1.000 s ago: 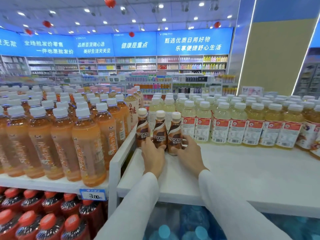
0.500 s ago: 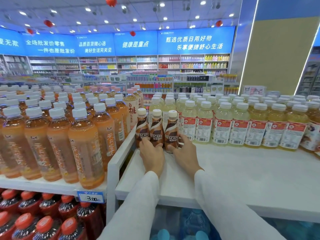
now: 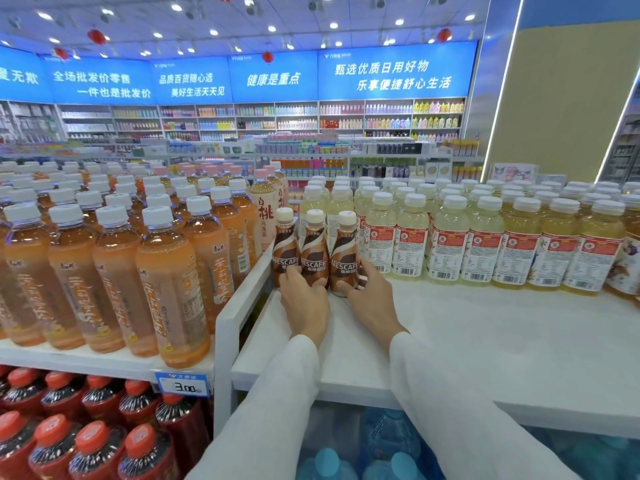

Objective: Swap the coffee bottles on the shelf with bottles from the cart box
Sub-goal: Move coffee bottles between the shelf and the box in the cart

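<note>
Three brown Nescafe coffee bottles with cream caps stand upright in a tight row at the back left of the white shelf (image 3: 485, 341): left bottle (image 3: 285, 247), middle bottle (image 3: 314, 251), right bottle (image 3: 344, 252). My left hand (image 3: 304, 303) wraps its fingers and thumb round the bases of the left and middle bottles. My right hand (image 3: 372, 299) holds the right bottle's base, thumb in front and fingers on its right side. All three bottles rest on the shelf. No cart box is in view.
Pale yellow drink bottles (image 3: 450, 244) line the shelf's back, right beside the coffee. Orange tea bottles (image 3: 166, 282) fill the neighbouring shelf behind a white divider rail (image 3: 242, 296). Red-capped bottles (image 3: 93, 441) and blue water bottles (image 3: 346, 459) sit below.
Both hands stay at the bottle bases. The three coffee bottles have drawn slightly closer together, and the view has shifted a little.
</note>
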The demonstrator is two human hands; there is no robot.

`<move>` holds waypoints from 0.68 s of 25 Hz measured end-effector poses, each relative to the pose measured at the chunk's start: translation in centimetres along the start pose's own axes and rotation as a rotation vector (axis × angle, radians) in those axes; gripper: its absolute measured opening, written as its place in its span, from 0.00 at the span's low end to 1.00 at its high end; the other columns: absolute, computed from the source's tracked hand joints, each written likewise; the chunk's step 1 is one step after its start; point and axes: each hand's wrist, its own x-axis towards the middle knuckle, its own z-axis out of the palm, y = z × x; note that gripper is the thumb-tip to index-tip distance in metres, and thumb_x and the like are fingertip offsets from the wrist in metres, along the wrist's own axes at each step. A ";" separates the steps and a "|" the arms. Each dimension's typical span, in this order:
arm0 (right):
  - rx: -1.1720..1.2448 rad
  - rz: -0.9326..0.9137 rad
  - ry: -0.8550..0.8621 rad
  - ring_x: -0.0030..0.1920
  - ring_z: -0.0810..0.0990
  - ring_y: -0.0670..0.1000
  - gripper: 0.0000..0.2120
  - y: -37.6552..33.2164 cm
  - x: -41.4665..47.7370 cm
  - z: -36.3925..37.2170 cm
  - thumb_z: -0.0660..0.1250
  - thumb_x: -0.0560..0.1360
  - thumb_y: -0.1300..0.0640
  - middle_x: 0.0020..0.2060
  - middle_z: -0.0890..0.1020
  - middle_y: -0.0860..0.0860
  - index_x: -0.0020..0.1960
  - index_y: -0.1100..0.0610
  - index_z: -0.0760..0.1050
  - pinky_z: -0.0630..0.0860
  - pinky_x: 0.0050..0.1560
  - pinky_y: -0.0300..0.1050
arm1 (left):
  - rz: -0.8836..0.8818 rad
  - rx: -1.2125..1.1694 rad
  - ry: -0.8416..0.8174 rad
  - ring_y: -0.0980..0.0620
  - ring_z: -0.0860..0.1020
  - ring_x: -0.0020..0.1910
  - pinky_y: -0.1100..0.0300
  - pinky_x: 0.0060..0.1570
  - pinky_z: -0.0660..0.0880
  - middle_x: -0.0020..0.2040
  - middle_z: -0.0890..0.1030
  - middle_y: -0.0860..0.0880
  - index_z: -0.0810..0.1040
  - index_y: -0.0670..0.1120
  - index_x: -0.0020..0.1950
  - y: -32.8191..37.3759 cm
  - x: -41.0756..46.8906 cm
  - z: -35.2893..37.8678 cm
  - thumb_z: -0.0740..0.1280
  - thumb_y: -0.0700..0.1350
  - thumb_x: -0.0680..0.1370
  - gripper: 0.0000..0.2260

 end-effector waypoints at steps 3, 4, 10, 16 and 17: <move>0.005 0.008 -0.003 0.52 0.78 0.36 0.25 0.1 0.0 0.1 0.75 0.72 0.61 0.56 0.82 0.45 0.66 0.47 0.75 0.76 0.55 0.37 | 0.006 0.008 0.003 0.44 0.74 0.65 0.53 0.64 0.71 0.64 0.75 0.46 0.73 0.44 0.68 0.1 -0.2 -0.2 0.73 0.42 0.77 0.21; 0.010 0.013 -0.003 0.52 0.79 0.37 0.25 0.1 0.0 0.1 0.75 0.72 0.61 0.56 0.82 0.44 0.67 0.48 0.74 0.76 0.57 0.39 | 0.004 0.018 0.004 0.45 0.74 0.65 0.53 0.64 0.71 0.65 0.75 0.46 0.73 0.44 0.68 0.2 -0.3 -0.3 0.73 0.43 0.77 0.21; -0.011 0.139 -0.059 0.70 0.72 0.55 0.39 -1.3 -1.6 -1.3 0.74 0.75 0.55 0.71 0.72 0.51 0.80 0.54 0.57 0.69 0.70 0.52 | 0.016 0.075 -0.051 0.45 0.74 0.64 0.53 0.65 0.70 0.63 0.75 0.46 0.73 0.44 0.67 0.0 -1.4 -1.6 0.72 0.47 0.78 0.20; -0.288 0.068 -0.118 0.70 0.71 0.51 0.32 -2.9 -8.9 -5.8 0.68 0.78 0.48 0.74 0.69 0.48 0.78 0.51 0.60 0.69 0.72 0.53 | 0.113 0.222 -0.073 0.49 0.71 0.71 0.51 0.73 0.68 0.72 0.73 0.49 0.72 0.48 0.73 -1.2 -6.1 -6.8 0.68 0.51 0.80 0.22; -0.311 0.037 -0.127 0.70 0.71 0.50 0.30 -3.3 -10.5 -6.6 0.67 0.79 0.47 0.74 0.69 0.47 0.77 0.50 0.61 0.69 0.72 0.51 | 0.147 0.226 -0.064 0.50 0.71 0.71 0.52 0.72 0.68 0.71 0.74 0.51 0.72 0.49 0.73 -1.3 -7.5 -7.9 0.67 0.52 0.80 0.21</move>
